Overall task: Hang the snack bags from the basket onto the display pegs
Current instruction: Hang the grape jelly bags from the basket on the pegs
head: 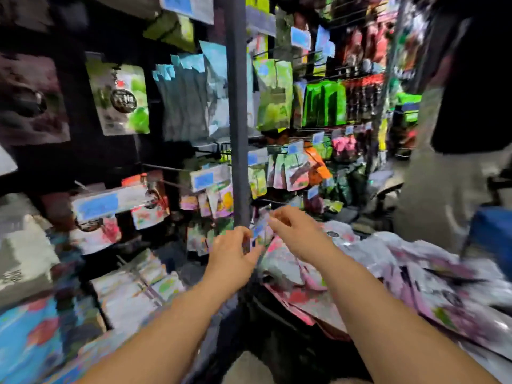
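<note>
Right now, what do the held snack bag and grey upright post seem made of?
The snack bag looks like thin glossy plastic or foil film, given its sheen; blur leaves it open. The upright post looks matte grey, probably painted metal.

Bare left hand [232, 254] and bare right hand [295, 231] on long forearms [171, 322], uncovered along all their visible length.

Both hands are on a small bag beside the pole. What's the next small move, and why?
Probably lift the snack bag onto the peg just above it: the left hand and right hand both pinch it, and blur hides whether it is hooked yet.
</note>
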Available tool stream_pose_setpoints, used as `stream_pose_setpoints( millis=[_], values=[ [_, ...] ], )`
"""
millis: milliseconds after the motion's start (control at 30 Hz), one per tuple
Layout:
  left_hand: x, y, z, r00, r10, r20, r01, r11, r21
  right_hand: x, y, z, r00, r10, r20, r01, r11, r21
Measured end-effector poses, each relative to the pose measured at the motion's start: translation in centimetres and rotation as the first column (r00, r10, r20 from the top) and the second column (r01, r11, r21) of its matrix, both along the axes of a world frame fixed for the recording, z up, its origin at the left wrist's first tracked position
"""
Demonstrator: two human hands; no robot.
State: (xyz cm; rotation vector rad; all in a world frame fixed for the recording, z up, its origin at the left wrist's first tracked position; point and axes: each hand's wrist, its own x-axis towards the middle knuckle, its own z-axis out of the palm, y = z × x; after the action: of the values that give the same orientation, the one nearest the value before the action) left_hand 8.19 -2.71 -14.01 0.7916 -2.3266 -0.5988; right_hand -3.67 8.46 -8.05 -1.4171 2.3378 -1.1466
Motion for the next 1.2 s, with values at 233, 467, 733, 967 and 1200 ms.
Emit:
stream_pose_setpoints(
  millis=[233,467,733,967,1200],
  values=[
    [-7.6,3.7,-5.2,0.918,-0.371,0.141,0.339,0.918,0.207,-7.1,7.5,-2.7,0.967,-0.231,-0.105,0.248,0.950,0.190],
    [-8.4,4.2,-6.6,0.798,-0.534,0.279,0.513,0.845,0.148,-8.4,12.1,-3.5,0.931,-0.319,-0.180,0.359,0.888,0.286],
    [-8.7,5.2,-6.1,0.880,-0.449,0.153,0.453,0.892,0.011,-7.8,12.4,-4.8,0.954,-0.251,-0.164,0.298,0.859,0.417],
    [-8.1,6.7,-4.3,0.900,-0.384,-0.205,0.419,0.893,0.166,-7.4,12.6,-5.2,0.974,-0.141,-0.179,0.192,0.930,0.313],
    [-7.1,7.2,0.2,0.841,-0.350,-0.412,0.431,0.894,0.120,-6.7,11.2,-5.2,0.948,-0.144,-0.282,0.161,0.986,0.036]
  ],
)
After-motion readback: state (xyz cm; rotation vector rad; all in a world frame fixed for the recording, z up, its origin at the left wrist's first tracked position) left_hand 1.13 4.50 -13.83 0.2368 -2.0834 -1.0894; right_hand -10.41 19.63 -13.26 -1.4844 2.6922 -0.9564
